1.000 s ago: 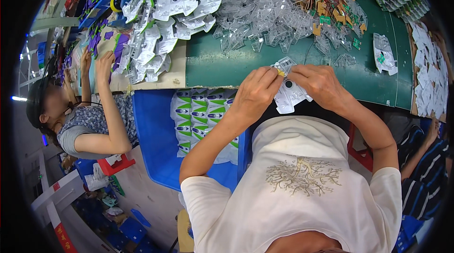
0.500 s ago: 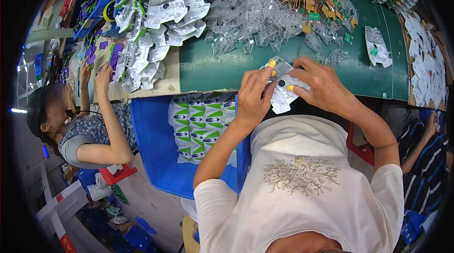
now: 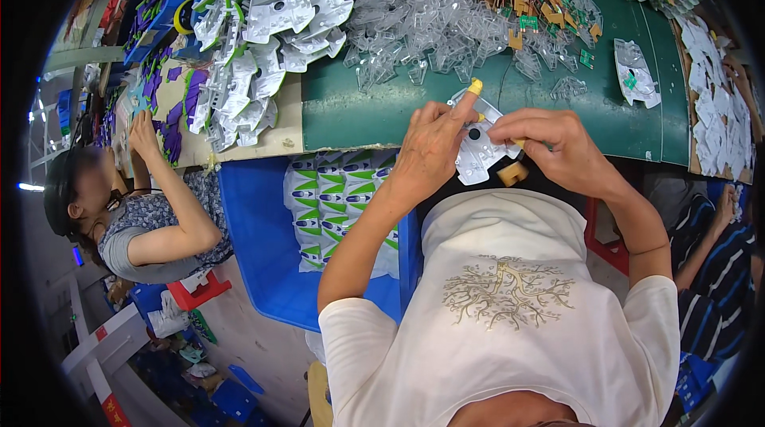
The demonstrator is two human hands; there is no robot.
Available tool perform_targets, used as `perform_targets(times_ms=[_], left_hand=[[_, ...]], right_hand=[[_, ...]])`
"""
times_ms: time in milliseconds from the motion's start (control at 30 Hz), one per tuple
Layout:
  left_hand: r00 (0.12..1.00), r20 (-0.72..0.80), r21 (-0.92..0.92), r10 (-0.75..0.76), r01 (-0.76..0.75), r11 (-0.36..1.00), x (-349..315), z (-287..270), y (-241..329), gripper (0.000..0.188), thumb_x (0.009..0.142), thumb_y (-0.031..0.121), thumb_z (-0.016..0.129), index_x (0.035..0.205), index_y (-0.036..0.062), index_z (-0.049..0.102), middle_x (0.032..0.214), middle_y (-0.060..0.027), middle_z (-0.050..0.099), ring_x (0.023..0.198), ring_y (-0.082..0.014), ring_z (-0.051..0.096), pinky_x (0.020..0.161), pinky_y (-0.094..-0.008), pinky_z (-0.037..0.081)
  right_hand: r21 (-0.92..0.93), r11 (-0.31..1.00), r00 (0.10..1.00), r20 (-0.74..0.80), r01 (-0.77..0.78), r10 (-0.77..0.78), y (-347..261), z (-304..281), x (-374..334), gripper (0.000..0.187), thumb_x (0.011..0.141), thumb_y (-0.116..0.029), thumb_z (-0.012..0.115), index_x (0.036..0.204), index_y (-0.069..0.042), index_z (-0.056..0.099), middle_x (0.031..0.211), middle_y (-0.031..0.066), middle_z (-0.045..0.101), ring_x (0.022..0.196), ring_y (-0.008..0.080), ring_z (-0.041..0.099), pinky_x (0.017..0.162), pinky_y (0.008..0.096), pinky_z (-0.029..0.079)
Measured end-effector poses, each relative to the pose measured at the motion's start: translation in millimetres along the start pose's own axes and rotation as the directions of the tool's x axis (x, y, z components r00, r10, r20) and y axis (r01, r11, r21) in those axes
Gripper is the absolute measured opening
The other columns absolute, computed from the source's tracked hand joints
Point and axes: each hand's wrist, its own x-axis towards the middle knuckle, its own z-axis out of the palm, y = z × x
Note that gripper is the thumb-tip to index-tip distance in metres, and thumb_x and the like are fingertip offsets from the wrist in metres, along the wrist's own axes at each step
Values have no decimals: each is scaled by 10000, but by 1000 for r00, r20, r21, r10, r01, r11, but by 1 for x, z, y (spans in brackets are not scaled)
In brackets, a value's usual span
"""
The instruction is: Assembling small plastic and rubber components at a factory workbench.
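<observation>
A white plastic housing part [image 3: 476,162] with a round dark hole is held over the table's near edge. My left hand [image 3: 430,148] grips its left side, index finger stretched along the top, a yellow cover on the fingertip. My right hand [image 3: 562,144] is closed at its right side, fingers bent and pressed together over the part; what they pinch is hidden. Just under the right hand hangs a small tan block [image 3: 511,173], beside the housing's lower right edge. A thin dark wire [image 3: 500,84] rises behind the part.
Clear plastic pieces [image 3: 430,20] heap on the green table [image 3: 343,112]; tan blocks with red wires [image 3: 522,0] lie behind. White housings [image 3: 275,12] stack left, another housing [image 3: 635,76] right. A blue bin [image 3: 255,267] stands by my left arm. Co-workers sit either side.
The tan block has come into view below my right hand. My right hand has drawn its fingers together, and my left index finger now points farther up. The left co-worker's hands have moved.
</observation>
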Motion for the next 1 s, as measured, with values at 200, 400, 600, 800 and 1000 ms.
perform_targets(times_ms=[200, 400, 600, 800, 1000], left_hand=[[997, -74, -10, -33, 33, 999, -4, 9, 2, 729, 820, -76, 607, 1492, 37, 349, 1074, -55, 699, 938, -271, 550, 858, -392, 399], [994, -91, -137, -62, 49, 989, -11, 8, -8, 672, 849, -80, 541, 1485, 14, 347, 1089, -69, 692, 972, -280, 535, 891, -401, 385], [997, -67, -120, -42, 34, 992, -3, 10, -2, 659, 876, -72, 535, 1495, -1, 321, 1117, -109, 688, 969, -288, 528, 926, -386, 408], [973, -134, -315, -189, 139, 939, -12, 2, 3, 561, 899, -41, 591, 1435, -5, 425, 1164, -152, 650, 1082, -216, 597, 950, -360, 448], [923, -221, -324, -315, 235, 916, -6, 6, -1, 410, 868, -5, 665, 1270, 0, 584, 1010, -119, 678, 908, -210, 643, 840, -324, 511]], right_hand=[[-475, 849, 953, -63, 234, -297, 14, 30, -20, 197, 713, 30, 704, 904, -18, 698, 888, 92, 659, 777, 253, 669, 658, 354, 542], [-453, 868, 969, -31, 205, -245, 8, 31, -20, 220, 680, 24, 717, 891, -36, 696, 906, 78, 654, 725, 229, 654, 620, 340, 531], [-351, 929, 939, -343, -119, -10, 33, 19, -38, 235, 747, 5, 694, 975, -41, 656, 791, 121, 652, 643, 233, 657, 543, 340, 504], [-31, 988, 928, -347, -152, 133, 38, 15, -50, 195, 835, 20, 608, 1022, -27, 579, 739, 134, 603, 634, 233, 632, 584, 335, 495], [178, 955, 648, -704, -235, 291, 71, -92, -108, 165, 913, 44, 554, 1061, -29, 561, 812, -27, 572, 679, 23, 525, 580, 187, 412]])
